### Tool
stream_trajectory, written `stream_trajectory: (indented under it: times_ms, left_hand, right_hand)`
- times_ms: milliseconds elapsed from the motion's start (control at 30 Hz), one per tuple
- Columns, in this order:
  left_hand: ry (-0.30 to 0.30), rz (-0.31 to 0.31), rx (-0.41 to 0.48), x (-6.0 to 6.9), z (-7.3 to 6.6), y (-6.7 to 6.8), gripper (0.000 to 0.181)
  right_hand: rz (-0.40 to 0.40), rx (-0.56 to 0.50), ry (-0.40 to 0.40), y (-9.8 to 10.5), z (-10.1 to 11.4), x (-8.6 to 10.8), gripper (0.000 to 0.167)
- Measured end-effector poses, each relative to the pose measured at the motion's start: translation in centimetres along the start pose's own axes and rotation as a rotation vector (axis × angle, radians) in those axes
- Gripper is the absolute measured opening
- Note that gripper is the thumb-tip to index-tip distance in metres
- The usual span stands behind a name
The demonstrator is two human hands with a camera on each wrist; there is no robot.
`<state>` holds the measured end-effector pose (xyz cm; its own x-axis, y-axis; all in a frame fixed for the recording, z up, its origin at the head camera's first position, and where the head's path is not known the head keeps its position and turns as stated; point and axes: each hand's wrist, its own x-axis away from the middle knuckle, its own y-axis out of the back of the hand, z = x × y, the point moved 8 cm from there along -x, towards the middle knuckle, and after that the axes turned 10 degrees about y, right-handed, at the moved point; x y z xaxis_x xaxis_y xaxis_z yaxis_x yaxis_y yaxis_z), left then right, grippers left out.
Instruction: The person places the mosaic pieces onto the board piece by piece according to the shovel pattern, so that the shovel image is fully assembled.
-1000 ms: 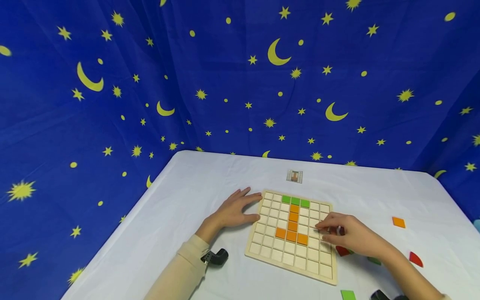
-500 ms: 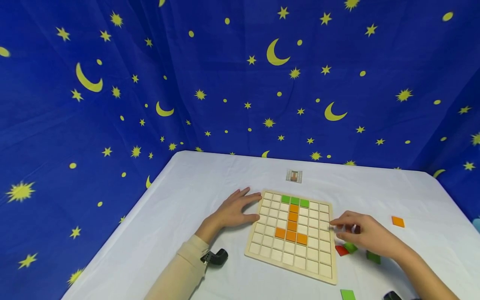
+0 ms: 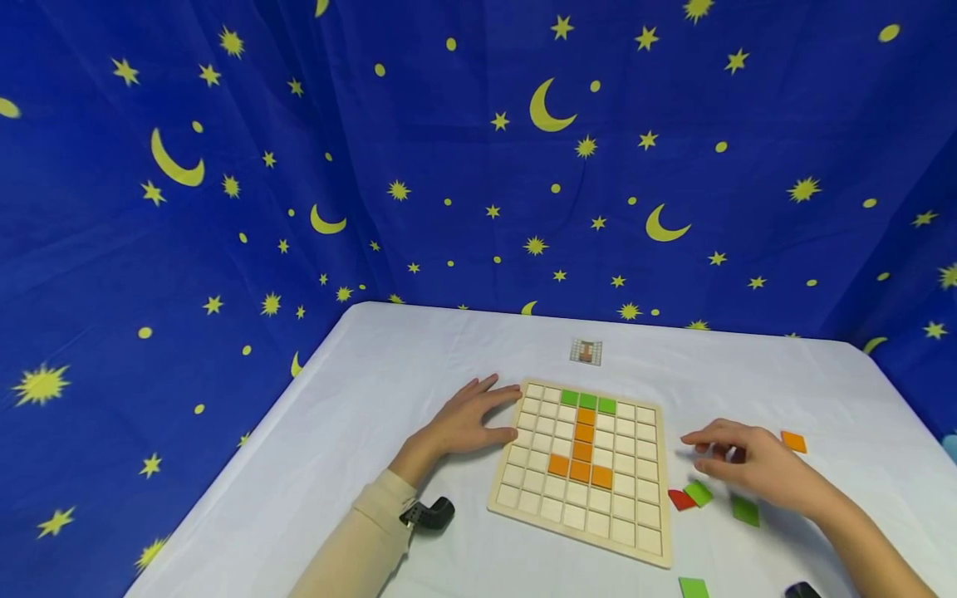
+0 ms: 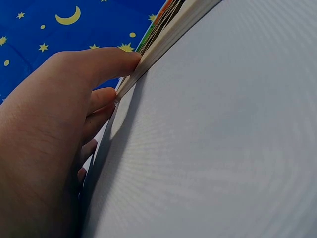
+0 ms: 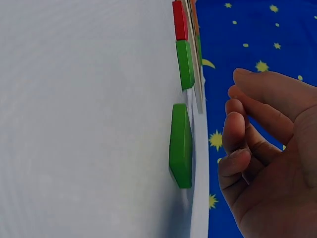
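Note:
A wooden grid board (image 3: 546, 512) lies on the white table, with three green tiles (image 3: 588, 401) in its far row and several orange tiles (image 3: 582, 450) forming a column with a wider base. The left hand (image 3: 467, 419) touches the board's left edge with thumb and index finger; the left wrist view shows this hand (image 4: 69, 104) against the wooden rim (image 4: 163, 44). Right of the board, the right hand (image 3: 755, 465) hovers above the table, fingers loosely bent and holding nothing. In the right wrist view that hand (image 5: 277, 144) is beside a green tile (image 5: 181, 146).
A small pattern card (image 3: 586, 351) lies beyond the board. To its right are a red piece (image 3: 681, 499), green tiles (image 3: 699, 493) (image 3: 745, 511) and an orange tile (image 3: 794, 441). Another green tile (image 3: 694, 588) is at the bottom edge. A blue star-patterned curtain (image 3: 478, 149) hangs behind.
The right hand has moved right, off the board's right side, uncovering the red piece and green tiles there. The left hand has stayed at the board's edge.

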<state>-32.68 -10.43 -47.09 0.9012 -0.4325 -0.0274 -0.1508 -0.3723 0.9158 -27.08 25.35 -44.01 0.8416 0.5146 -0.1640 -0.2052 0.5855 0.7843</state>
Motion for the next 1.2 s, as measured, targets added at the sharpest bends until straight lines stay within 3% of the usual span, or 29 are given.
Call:
stream_trajectory:
  times_ms: [333, 667, 967, 1200]
  left_hand:
    - [-0.012, -0.006, -0.004, 0.0, -0.1, 0.1, 0.068]
    - [-0.011, -0.004, -0.007, -0.1, -0.1, 0.1, 0.068]
    - [-0.014, -0.005, -0.008, 0.0, -0.1, 0.2, 0.068]
    - [-0.014, -0.002, -0.005, 0.1, -0.1, 0.1, 0.068]
  right_hand:
    - [-0.005, -0.019, -0.013, 0.5, -0.9, 0.6, 0.028]
    - [0.007, 0.002, -0.104, 1.2, -2.2, 1.2, 0.033]
    - [-0.034, 0.039, -0.055, 2.3, -3.1, 1.9, 0.031]
    - [-0.008, 0.063, -0.142, 2.7, -4.6, 2.5, 0.039]
